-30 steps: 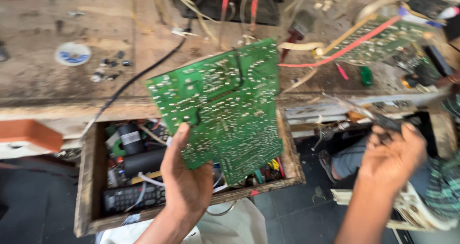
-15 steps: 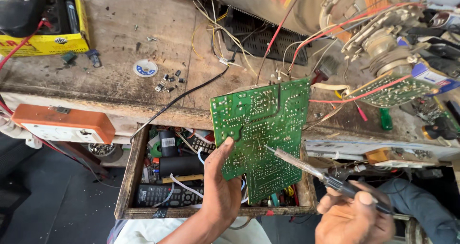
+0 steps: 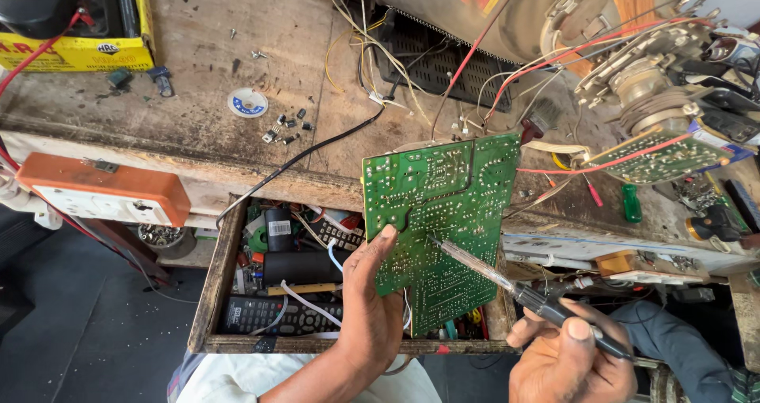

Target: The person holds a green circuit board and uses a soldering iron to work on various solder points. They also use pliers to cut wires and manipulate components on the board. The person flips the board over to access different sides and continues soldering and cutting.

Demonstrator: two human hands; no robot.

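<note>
Nearest the camera, the right hand (image 3: 571,363) rises from below, its grip closed round a soldering iron (image 3: 522,296) whose tip touches the board (image 3: 439,225). Left of it, the left hand (image 3: 370,312) pinches that upright green board above the open drawer (image 3: 207,292), bench (image 3: 198,126) beyond.

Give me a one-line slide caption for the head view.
Left hand holds a green circuit board upright over an open drawer while the right hand touches a soldering iron to it.
</note>
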